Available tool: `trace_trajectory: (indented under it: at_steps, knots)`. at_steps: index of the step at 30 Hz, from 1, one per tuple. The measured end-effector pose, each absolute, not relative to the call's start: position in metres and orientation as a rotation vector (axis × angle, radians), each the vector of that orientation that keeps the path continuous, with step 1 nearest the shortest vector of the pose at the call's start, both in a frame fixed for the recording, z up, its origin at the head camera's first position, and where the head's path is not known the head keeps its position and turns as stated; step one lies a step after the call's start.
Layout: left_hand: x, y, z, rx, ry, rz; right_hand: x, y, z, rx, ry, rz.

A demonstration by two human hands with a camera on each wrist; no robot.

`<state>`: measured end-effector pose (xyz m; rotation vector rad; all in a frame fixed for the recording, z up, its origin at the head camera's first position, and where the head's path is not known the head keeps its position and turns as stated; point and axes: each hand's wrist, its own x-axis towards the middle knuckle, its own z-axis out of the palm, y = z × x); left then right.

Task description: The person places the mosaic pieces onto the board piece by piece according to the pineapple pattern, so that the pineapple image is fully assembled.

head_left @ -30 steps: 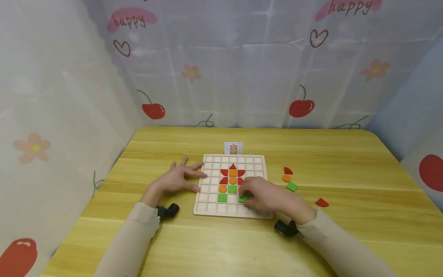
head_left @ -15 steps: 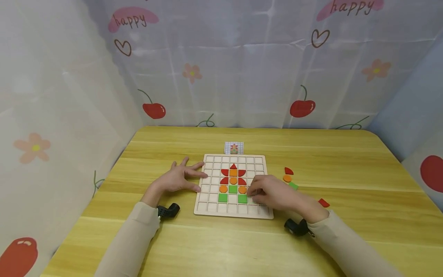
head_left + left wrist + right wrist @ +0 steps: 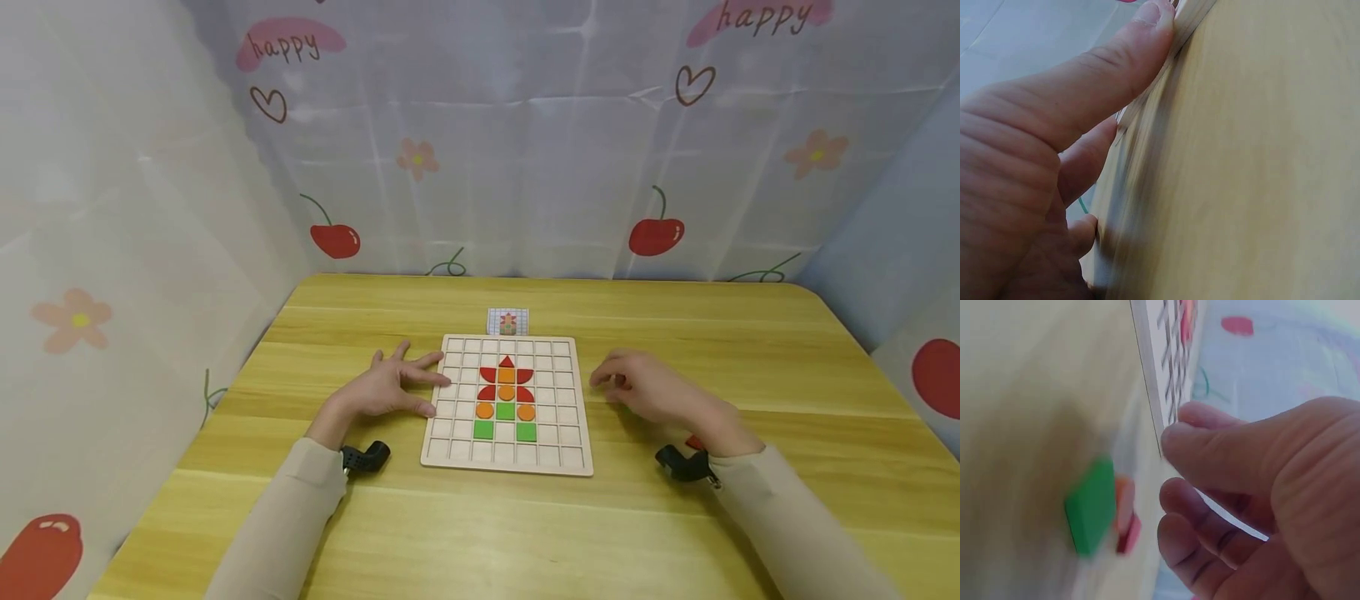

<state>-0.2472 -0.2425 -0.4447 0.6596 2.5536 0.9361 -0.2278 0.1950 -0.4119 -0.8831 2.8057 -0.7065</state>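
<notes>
A pale wooden grid board (image 3: 453, 451) lies on the table. Set in its cells are a red triangle (image 3: 507, 362), red quarter-round tiles (image 3: 488, 393), an orange square (image 3: 507, 376), orange discs (image 3: 485, 411) and green squares (image 3: 483, 430). My left hand (image 3: 386, 386) rests spread at the board's left edge, its thumb (image 3: 1107, 81) touching the rim. Just right of the board hovers my right hand (image 3: 651, 388), fingers loosely bent around nothing. Below it, the right wrist view shows a loose green square tile (image 3: 1092, 506), an orange disc (image 3: 1125, 503) and a red tile (image 3: 1129, 535).
A small printed pattern card (image 3: 507, 322) lies against the board's far edge. Another red tile (image 3: 694, 442) is partly covered by my right wrist. Black wrist devices (image 3: 366, 457) hang under both forearms. Printed curtains (image 3: 480, 167) stand behind the table.
My right hand has let go of the green square at the board's lower right cell and moved right, off the board, over the loose tiles. My left hand has stayed put.
</notes>
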Motion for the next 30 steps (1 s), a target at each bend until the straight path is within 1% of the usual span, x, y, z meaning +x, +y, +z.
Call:
trace_trajectory:
  at_steps: [4,13,25,30]
  knots:
    - [-0.247,-0.242,-0.444,0.657,2.553,0.931,-0.231,0.209,-0.406,-0.835,2.795,-0.71]
    - [-0.247,-0.242,-0.444,0.652,2.553,0.924,-0.232,0.223,-0.41,-0.769,2.8,-0.617]
    - [-0.247,-0.241,-0.443,0.649,2.55,0.938,-0.234,0.224,-0.414,-0.767,2.843,-0.555]
    - [-0.246,-0.241,-0.442,0.647,2.554,0.939,-0.233,0.215,-0.41,-0.73,2.881,-0.561]
